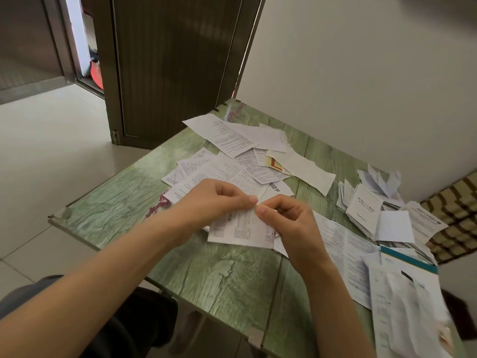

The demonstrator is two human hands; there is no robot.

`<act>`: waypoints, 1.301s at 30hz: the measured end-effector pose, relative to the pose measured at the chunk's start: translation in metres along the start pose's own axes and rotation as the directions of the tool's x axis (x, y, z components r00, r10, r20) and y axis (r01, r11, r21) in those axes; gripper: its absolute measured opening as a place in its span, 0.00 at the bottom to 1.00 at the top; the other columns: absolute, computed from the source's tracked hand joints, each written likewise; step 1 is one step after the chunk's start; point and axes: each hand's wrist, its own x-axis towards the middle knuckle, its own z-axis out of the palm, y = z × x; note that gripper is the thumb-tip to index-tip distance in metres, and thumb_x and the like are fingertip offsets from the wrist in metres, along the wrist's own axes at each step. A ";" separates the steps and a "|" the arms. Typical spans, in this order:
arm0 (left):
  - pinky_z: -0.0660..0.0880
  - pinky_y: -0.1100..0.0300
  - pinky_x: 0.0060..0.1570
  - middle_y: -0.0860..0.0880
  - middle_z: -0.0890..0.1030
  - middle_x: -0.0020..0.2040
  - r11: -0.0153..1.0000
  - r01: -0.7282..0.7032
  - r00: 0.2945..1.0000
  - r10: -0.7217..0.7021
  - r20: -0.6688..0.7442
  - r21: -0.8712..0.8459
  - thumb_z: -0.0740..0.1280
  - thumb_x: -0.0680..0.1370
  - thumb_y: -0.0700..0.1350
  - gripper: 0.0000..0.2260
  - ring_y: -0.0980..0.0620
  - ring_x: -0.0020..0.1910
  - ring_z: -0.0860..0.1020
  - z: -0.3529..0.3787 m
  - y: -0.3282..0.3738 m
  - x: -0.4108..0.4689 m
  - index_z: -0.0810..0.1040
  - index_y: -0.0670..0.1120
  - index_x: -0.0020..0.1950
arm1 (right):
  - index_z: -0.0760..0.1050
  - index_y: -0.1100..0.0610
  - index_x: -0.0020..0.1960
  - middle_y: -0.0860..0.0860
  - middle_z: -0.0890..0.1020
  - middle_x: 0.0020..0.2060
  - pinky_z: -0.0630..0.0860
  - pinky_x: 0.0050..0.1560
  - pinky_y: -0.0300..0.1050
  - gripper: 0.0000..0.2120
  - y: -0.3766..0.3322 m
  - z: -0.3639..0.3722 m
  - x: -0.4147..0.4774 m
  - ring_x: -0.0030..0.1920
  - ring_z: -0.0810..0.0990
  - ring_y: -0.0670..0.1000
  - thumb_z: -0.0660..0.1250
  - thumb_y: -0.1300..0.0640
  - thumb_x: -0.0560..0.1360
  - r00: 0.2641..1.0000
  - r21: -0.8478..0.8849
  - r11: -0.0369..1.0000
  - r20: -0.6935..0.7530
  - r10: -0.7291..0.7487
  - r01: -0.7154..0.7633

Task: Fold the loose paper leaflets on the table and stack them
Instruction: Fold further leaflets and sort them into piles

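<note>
A white printed leaflet (241,229) hangs just above the green table (211,277), held up at its top edge. My left hand (214,200) pinches that edge from the left and my right hand (286,218) pinches it from the right, fingertips almost meeting. Behind my hands lies a loose spread of unfolded leaflets (232,156). At the right sits a pile of folded leaflets (371,208), a white one with grey lettering on top. More flat sheets (346,251) lie under my right wrist and run to the near right corner.
The table stands against a white wall (361,86) at the back right. A dark door (170,68) stands past the far corner, pale floor tiles (51,140) to the left. A striped woven surface (456,218) adjoins the right edge. Bare tabletop lies near me.
</note>
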 end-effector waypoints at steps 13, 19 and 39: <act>0.71 0.69 0.37 0.56 0.80 0.37 0.871 -0.234 0.913 0.349 -0.210 0.432 0.68 0.76 0.45 0.06 0.59 0.40 0.77 0.019 -0.003 0.002 0.79 0.48 0.40 | 0.81 0.56 0.32 0.54 0.78 0.29 0.71 0.33 0.42 0.04 0.000 0.005 0.001 0.33 0.75 0.53 0.70 0.58 0.65 0.998 -0.003 0.999 -0.036 0.050 -0.050; 0.75 0.62 0.44 0.58 0.78 0.36 0.848 -0.236 0.900 0.375 -0.223 0.475 0.68 0.76 0.46 0.05 0.57 0.41 0.78 0.018 -0.002 0.003 0.80 0.47 0.41 | 0.77 0.62 0.31 0.55 0.75 0.25 0.69 0.28 0.38 0.05 -0.001 -0.002 0.003 0.26 0.71 0.49 0.71 0.60 0.63 0.994 0.032 0.999 -0.103 0.034 -0.031; 0.67 0.71 0.34 0.57 0.79 0.38 0.900 -0.131 0.897 0.286 -0.337 0.415 0.68 0.76 0.46 0.05 0.63 0.37 0.75 -0.009 0.003 0.009 0.81 0.47 0.41 | 0.76 0.62 0.36 0.51 0.75 0.24 0.66 0.26 0.36 0.08 -0.008 -0.012 0.004 0.24 0.69 0.46 0.66 0.70 0.72 0.960 0.176 0.984 -0.276 0.052 -0.003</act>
